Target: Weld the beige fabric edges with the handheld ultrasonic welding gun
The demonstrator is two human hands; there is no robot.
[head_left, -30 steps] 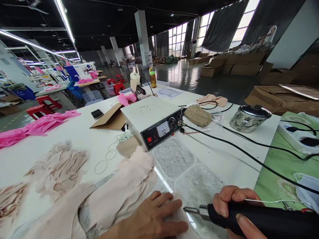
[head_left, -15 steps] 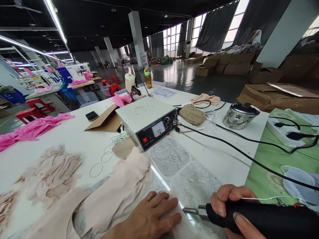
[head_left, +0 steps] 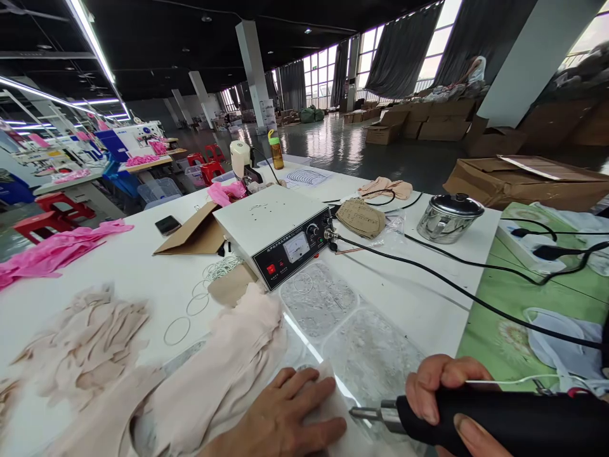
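Note:
My left hand (head_left: 280, 416) lies flat with its fingers apart, pressing on a pale, sheer piece of fabric (head_left: 349, 435) on the clear sheet over the table. In my right hand (head_left: 445, 393) is a black-handled ultrasonic hand tool (head_left: 504, 416), the fingers wrapped round its grip. The tool's metal tip points left and sits at the edge of the sheer fabric, close to my left fingertips. Whether the tip touches the fabric I cannot tell. Beige fabric pieces (head_left: 214, 362) lie to the left of my left hand, partly overlapping.
Ahead stands a white control box (head_left: 276, 235) with a dial; a black cable (head_left: 428, 276) runs from it to the right. Crumpled beige scraps (head_left: 90, 343), thin rings (head_left: 177, 330), pink fabric (head_left: 61, 251), a lidded metal pot (head_left: 450, 222) and a power strip (head_left: 530, 247) surround the work area.
The view has turned slightly right. The tool has shifted a little, and more of its metal tip shows beside the fabric. My left hand stays flat on the fabric.

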